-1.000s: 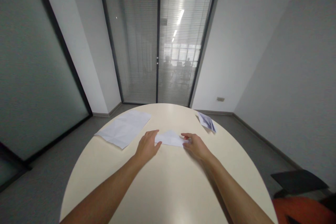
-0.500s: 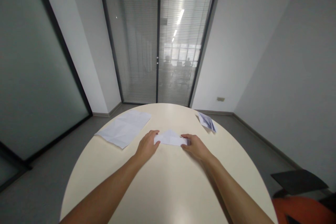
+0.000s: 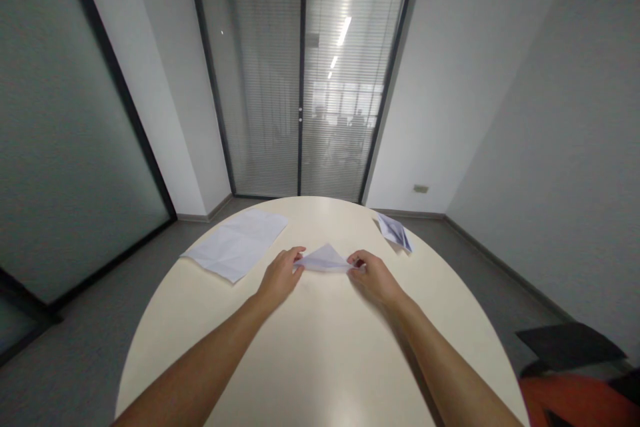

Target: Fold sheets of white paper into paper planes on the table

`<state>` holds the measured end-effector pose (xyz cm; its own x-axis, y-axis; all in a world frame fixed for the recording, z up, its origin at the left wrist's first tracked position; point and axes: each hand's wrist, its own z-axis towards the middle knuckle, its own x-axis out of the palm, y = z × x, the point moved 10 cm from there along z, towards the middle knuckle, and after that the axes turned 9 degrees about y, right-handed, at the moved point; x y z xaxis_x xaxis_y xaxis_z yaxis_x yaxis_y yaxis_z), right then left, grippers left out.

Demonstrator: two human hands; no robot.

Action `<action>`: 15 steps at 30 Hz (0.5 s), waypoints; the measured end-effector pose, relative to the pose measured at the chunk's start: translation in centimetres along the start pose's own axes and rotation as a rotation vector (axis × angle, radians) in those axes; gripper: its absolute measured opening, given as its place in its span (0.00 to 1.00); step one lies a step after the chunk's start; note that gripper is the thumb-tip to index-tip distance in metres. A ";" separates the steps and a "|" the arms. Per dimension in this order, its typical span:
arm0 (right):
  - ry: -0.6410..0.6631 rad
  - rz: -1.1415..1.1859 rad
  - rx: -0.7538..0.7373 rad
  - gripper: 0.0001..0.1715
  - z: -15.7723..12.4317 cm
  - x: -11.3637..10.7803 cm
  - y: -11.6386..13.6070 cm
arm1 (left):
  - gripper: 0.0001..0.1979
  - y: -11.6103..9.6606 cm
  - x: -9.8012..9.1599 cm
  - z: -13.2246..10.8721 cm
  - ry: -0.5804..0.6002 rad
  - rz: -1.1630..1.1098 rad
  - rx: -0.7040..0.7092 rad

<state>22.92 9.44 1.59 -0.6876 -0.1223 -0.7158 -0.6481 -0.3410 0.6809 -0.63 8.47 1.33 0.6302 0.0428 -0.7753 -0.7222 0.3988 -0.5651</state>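
Observation:
A small folded white paper [image 3: 325, 258] with a pointed top is held a little above the round cream table [image 3: 320, 347], near its middle. My left hand [image 3: 280, 277] pinches the paper's left corner with fingers closed. My right hand [image 3: 375, 277] pinches its right corner the same way. The paper spans the gap between both hands.
A creased flat white sheet [image 3: 235, 243] lies on the table's far left. Another folded paper [image 3: 394, 231] lies at the far right edge. Glass doors with blinds stand behind the table. A dark chair [image 3: 565, 347] and an orange object [image 3: 575, 403] are at the lower right.
Both hands went from pressing the folded paper flat on the table to pinching its ends and lifting it slightly; its point now stands up.

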 end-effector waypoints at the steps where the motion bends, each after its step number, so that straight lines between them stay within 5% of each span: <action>1: 0.017 -0.019 -0.020 0.12 0.0 0.1 0.3 | 0.22 0.1 0.1 0.0 0.022 -0.020 -0.001; 7: 0.149 -0.162 -0.146 0.19 -0.4 0.8 1.7 | 0.13 -0.5 0.2 -0.2 0.119 0.037 0.047; 15: 0.204 -0.237 -0.105 0.24 -0.7 0.5 0.9 | 0.11 -2.7 -0.1 -1.2 0.243 0.121 0.286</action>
<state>22.22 8.39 1.77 -0.4350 -0.2091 -0.8758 -0.7373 -0.4755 0.4798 0.97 6.30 2.61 0.4348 -0.0992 -0.8950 -0.6573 0.6444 -0.3907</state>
